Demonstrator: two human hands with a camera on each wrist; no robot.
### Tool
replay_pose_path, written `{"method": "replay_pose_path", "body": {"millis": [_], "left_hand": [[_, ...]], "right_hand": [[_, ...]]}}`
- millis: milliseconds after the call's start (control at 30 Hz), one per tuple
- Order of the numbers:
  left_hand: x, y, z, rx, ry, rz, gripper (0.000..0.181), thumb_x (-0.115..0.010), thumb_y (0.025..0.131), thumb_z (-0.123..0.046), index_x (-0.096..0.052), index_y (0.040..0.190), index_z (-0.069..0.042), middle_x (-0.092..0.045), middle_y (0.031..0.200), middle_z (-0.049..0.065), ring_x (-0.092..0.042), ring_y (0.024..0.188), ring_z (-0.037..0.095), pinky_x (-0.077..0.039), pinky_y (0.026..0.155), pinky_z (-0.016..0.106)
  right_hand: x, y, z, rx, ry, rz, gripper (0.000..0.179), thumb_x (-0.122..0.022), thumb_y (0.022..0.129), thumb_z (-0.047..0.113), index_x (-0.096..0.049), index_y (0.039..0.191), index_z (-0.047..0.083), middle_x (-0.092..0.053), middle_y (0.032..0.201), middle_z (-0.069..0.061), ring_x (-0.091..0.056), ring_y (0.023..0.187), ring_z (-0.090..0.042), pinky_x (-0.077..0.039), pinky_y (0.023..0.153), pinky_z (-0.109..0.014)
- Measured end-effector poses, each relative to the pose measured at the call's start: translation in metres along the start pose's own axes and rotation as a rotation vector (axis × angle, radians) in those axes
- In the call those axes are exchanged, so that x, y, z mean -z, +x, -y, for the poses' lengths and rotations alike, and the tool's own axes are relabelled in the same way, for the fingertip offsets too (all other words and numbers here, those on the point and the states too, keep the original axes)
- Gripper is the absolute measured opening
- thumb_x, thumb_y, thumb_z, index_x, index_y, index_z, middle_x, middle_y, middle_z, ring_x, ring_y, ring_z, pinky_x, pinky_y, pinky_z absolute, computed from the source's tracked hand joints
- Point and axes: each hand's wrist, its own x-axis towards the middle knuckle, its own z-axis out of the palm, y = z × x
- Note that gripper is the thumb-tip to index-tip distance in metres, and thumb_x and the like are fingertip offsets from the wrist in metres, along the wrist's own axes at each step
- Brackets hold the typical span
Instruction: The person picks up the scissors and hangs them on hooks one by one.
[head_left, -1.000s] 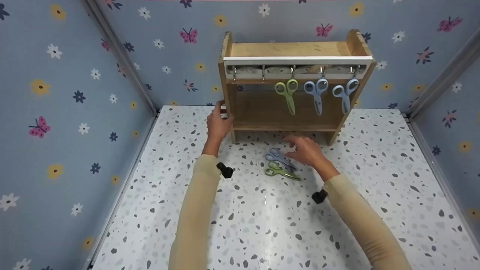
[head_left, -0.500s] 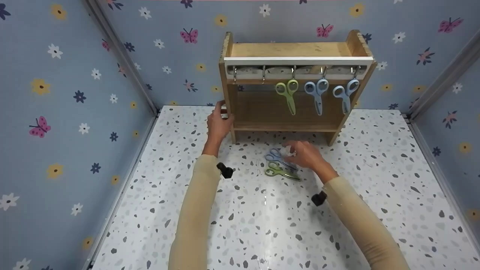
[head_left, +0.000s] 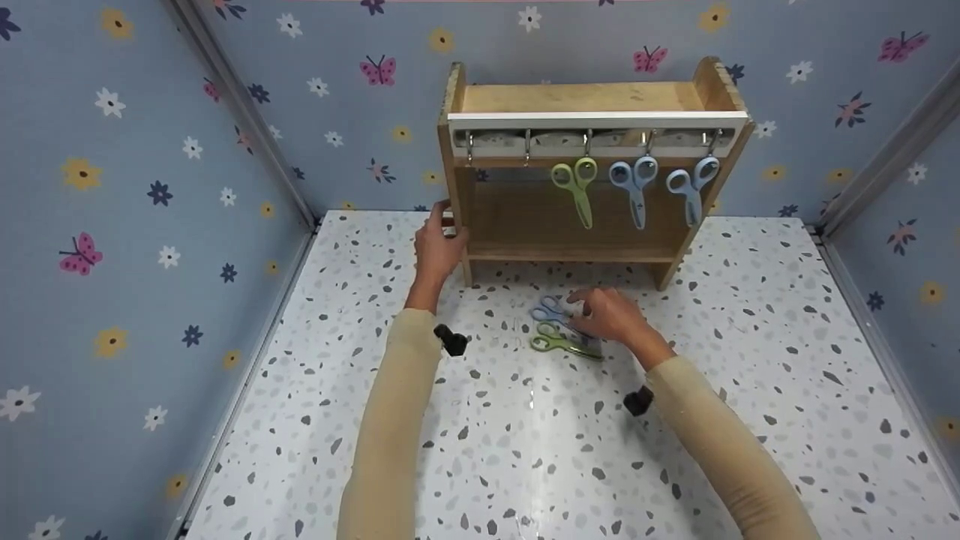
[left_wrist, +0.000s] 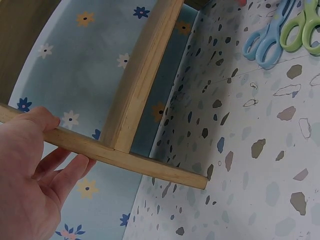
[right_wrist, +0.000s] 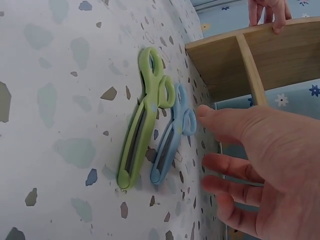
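Note:
My left hand (head_left: 437, 247) grips the left side panel of a wooden shelf (head_left: 574, 253); in the left wrist view, thumb and fingers lie on either side of the panel edge (left_wrist: 82, 142). My right hand (head_left: 613, 315) hovers by the blue scissors (head_left: 550, 309), partly covering their blades in the head view. In the right wrist view, its thumb is near their handle loops, fingers apart from the thumb and holding nothing. Green scissors (right_wrist: 145, 117) lie beside the blue scissors (right_wrist: 174, 130) on the speckled table (head_left: 480, 420).
From the shelf's hook rail (head_left: 596, 120) hang green scissors (head_left: 576, 186), blue scissors (head_left: 634, 184) and another blue pair (head_left: 692, 187). Two hooks (head_left: 527, 146) at the left bear nothing. Patterned walls (head_left: 112, 300) enclose the table at back and sides.
My right hand has moved down, toward the blue scissors on the table, from near the shelf's lower edge. My left hand stays on the shelf panel.

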Motion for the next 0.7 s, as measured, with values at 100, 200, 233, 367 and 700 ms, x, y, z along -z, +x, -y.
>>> {"method": "replay_pose_path", "body": {"millis": [100, 200, 233, 367, 700], "left_hand": [[0.0, 0.0, -0.001, -0.005, 0.0, -0.002, 0.057, -0.067, 0.11, -0.017, -0.051, 0.165, -0.014, -0.068, 0.154, 0.022, -0.069, 0.142, 0.037, -0.064, 0.115, 0.05], [0.0, 0.0, -0.001, 0.0, -0.01, 0.002, 0.058, -0.067, 0.11, -0.017, -0.05, 0.165, -0.014, -0.067, 0.155, 0.022, -0.069, 0.143, 0.037, -0.063, 0.116, 0.05], [0.0, 0.0, -0.001, 0.005, -0.014, 0.005, 0.058, -0.067, 0.11, -0.017, -0.05, 0.165, -0.014, -0.067, 0.155, 0.022, -0.068, 0.143, 0.037, -0.063, 0.116, 0.05], [0.0, 0.0, 0.0, 0.02, -0.02, 0.015, 0.058, -0.067, 0.111, -0.018, -0.049, 0.166, -0.015, -0.066, 0.156, 0.021, -0.068, 0.143, 0.036, -0.063, 0.116, 0.05], [-0.002, 0.001, 0.0, -0.01, 0.008, -0.005, 0.058, -0.068, 0.11, -0.016, -0.051, 0.165, -0.013, -0.069, 0.152, 0.022, -0.07, 0.141, 0.036, -0.064, 0.115, 0.049]], "right_hand": [[-0.001, 0.001, 0.0, -0.009, -0.008, 0.002, 0.046, -0.085, 0.101, 0.026, -0.076, 0.142, 0.006, -0.085, 0.113, -0.019, -0.079, 0.096, -0.033, -0.065, 0.084, -0.055], [-0.003, 0.001, 0.0, -0.013, -0.015, 0.012, 0.045, -0.085, 0.1, 0.025, -0.077, 0.14, 0.005, -0.085, 0.11, -0.018, -0.08, 0.095, -0.033, -0.065, 0.086, -0.055], [-0.004, 0.001, -0.001, -0.017, -0.012, 0.017, 0.045, -0.085, 0.1, 0.024, -0.077, 0.14, 0.005, -0.085, 0.109, -0.018, -0.08, 0.095, -0.032, -0.065, 0.086, -0.055], [-0.008, 0.001, -0.003, -0.026, -0.02, 0.037, 0.045, -0.085, 0.099, 0.024, -0.077, 0.139, 0.006, -0.086, 0.108, -0.016, -0.079, 0.091, -0.03, -0.065, 0.085, -0.055], [-0.014, -0.001, -0.004, -0.051, -0.039, 0.03, 0.041, -0.087, 0.096, 0.02, -0.08, 0.135, 0.009, -0.085, 0.107, -0.013, -0.073, 0.092, -0.027, -0.062, 0.086, -0.054]]}}
